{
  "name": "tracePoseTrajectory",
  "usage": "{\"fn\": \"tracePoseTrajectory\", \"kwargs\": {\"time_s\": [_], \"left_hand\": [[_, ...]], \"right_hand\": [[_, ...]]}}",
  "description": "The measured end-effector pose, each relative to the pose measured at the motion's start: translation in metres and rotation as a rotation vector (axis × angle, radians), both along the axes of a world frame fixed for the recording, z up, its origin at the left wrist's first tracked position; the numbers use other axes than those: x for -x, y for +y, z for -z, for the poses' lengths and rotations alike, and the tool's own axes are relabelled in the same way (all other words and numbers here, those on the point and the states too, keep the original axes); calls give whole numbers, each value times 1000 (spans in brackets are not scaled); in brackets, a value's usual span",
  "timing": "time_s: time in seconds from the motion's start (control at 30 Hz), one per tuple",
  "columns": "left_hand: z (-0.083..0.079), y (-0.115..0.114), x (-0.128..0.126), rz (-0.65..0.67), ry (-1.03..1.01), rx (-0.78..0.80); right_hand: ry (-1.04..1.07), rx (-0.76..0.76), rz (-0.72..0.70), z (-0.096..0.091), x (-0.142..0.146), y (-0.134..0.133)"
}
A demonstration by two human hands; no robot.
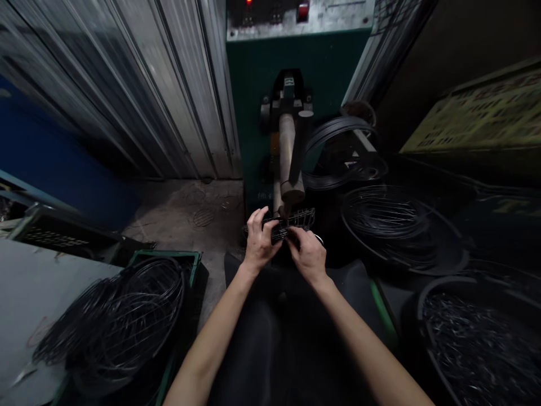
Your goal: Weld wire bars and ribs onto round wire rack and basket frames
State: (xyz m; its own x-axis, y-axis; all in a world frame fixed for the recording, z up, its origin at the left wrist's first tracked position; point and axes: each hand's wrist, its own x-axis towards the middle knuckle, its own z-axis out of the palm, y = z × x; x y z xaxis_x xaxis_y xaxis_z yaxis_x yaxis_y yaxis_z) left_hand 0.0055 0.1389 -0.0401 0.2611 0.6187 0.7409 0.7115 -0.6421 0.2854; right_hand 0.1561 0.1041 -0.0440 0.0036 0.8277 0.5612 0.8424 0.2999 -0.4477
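Note:
In the middle of the head view, a small wire rack (pixel 302 217) sits under the electrode arm (pixel 289 163) of a green spot welder (pixel 249 90). My left hand (pixel 261 239) is curled round the rack's near left side, thumb and fingers closed on the wires. Close beside it, my right hand (pixel 307 252) pinches at the near right of the rack with its fingertips together. Whatever lies between those fingertips is too small and dark to make out. The fingers hide part of the rack.
A green crate (pixel 197 260) heaped with round wire grids stands at lower left. To the right are a basin (pixel 459 254) with wire rings and a tub (pixel 426 316) of small metal pieces. Wire hoops (pixel 338 127) hang beside the welder. A yellow crate (pixel 477 115) sits at upper right.

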Motion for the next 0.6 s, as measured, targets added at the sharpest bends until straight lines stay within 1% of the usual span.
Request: {"fn": "tracePoseTrajectory", "kwargs": {"time_s": [0.1, 0.2, 0.37, 0.6], "left_hand": [[0, 0, 0, -11, -1, -2], [0, 1, 0, -7, 0, -40], [1, 2, 0, -4, -11, -55], [-1, 1, 2, 12, -13, -37]], "right_hand": [[-10, 3, -16, 1, -2, 3], [16, -18, -37, 4, -3, 4], [66, -55, -14, 8, 0, 2], [116, -12, 13, 5, 8, 1]]}}
